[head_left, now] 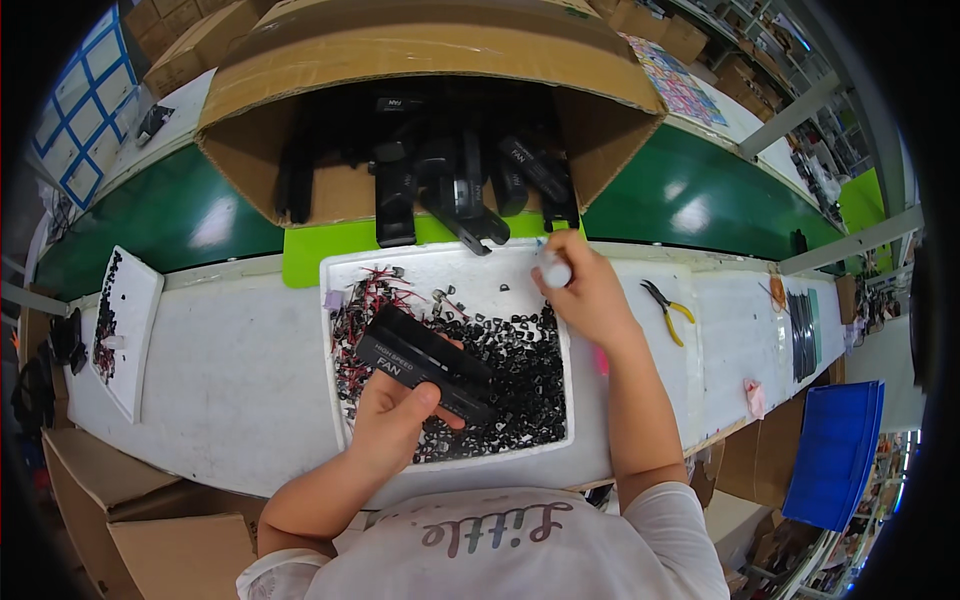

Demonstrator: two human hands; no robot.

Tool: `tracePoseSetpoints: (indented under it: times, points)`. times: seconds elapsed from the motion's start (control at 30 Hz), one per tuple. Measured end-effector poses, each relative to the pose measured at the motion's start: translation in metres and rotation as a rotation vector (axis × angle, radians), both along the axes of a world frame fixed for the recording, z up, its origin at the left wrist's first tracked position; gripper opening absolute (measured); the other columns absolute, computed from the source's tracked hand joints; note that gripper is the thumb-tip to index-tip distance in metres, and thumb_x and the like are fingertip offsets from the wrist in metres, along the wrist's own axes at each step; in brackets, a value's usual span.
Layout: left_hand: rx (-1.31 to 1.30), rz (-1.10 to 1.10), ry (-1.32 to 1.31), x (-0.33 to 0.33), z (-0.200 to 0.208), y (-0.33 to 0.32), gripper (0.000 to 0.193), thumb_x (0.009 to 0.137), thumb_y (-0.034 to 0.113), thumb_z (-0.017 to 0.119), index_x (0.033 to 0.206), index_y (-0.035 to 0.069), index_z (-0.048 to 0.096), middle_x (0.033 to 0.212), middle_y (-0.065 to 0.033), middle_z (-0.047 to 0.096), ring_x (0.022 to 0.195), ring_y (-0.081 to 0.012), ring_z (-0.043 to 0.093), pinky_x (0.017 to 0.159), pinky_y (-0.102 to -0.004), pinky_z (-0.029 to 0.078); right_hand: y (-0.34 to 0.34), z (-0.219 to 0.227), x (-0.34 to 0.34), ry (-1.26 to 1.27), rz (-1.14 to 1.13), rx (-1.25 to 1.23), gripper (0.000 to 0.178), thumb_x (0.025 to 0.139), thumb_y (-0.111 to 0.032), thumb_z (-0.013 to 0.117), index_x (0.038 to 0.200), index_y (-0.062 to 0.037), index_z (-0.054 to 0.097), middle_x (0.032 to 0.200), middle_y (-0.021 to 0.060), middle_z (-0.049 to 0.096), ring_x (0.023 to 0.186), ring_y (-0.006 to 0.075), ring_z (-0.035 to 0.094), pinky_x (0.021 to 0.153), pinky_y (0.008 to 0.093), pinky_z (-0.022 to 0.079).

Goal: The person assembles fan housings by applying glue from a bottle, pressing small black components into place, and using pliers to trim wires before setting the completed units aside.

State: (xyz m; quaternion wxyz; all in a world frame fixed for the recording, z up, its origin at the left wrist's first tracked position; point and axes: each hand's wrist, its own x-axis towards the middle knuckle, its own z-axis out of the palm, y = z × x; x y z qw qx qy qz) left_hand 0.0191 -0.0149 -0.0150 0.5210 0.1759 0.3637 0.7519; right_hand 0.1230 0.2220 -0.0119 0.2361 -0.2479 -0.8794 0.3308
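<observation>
My left hand (398, 415) is closed around a long black plastic housing (425, 362), held tilted over a white foam tray (470, 262). The housing's open, hollow side faces up and away from me. Near the tray's far right corner, my right hand (598, 300) grips a small white bottle (553, 270) whose narrow bluish tip points away from me. Many small black plastic parts (510, 395) fill the near and right portions of the tray. Thin red and black wires with small components (375, 300) lie at its left side, partly behind the housing.
An open cardboard carton (430, 45) lies on its side beyond the tray, with several black housings (455, 185) inside and spilling onto a lime-green sheet (300, 255). Yellow-handled pliers (668, 312) lie at right. A smaller white tray (130, 340) stands at left, and a blue bin (832, 455) at far right.
</observation>
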Motion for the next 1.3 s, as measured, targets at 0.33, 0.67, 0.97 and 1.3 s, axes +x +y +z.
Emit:
tracePoseSetpoints:
  times: [0.33, 0.67, 0.97, 1.3]
  points:
    - [0.015, -0.018, -0.021, 0.0, 0.003, 0.0, 0.047, 0.086, 0.023, 0.057, 0.125, 0.003, 0.041, 0.12, -0.0126, 0.051, 0.096, -0.0239, 0.06, 0.062, -0.0314, 0.054, 0.004, 0.017, 0.008, 0.618, -0.075, -1.059, 0.016, 0.078, -0.018, 0.057, 0.088, -0.0084, 0.048, 0.054, 0.0029, 0.045, 0.04, 0.0088, 0.032, 0.04, 0.0239, 0.023]
    - [0.152, -0.068, -0.075, 0.001, 0.006, -0.001, 0.056, 0.082, 0.026, 0.063, 0.126, 0.001, 0.04, 0.126, -0.0159, 0.045, 0.1, -0.023, 0.057, 0.065, -0.0315, 0.053, -0.065, 0.05, 0.032, 0.578, 0.268, -0.827, 0.018, 0.076, -0.015, 0.068, 0.082, -0.0017, 0.056, 0.07, 0.0057, 0.057, 0.05, 0.0107, 0.051, 0.047, 0.0219, 0.041]
    - [0.171, -0.067, -0.037, 0.003, 0.009, -0.002, 0.064, 0.081, 0.026, 0.066, 0.13, 0.001, 0.035, 0.127, -0.0168, 0.044, 0.103, -0.0205, 0.055, 0.068, -0.0304, 0.052, -0.077, 0.059, 0.032, 0.5, 0.406, -0.402, 0.019, 0.068, -0.009, 0.073, 0.082, -0.001, 0.062, 0.073, 0.0091, 0.064, 0.059, 0.019, 0.061, 0.053, 0.0264, 0.047]
    - [0.168, -0.084, -0.033, 0.002, 0.007, -0.003, 0.064, 0.081, 0.025, 0.065, 0.131, 0.001, 0.033, 0.128, -0.0156, 0.044, 0.097, -0.02, 0.057, 0.066, -0.03, 0.052, -0.081, 0.058, 0.025, 0.482, 0.463, -0.296, 0.02, 0.072, -0.014, 0.069, 0.08, 0.0018, 0.062, 0.064, 0.0101, 0.06, 0.05, 0.0217, 0.054, 0.047, 0.0289, 0.042]
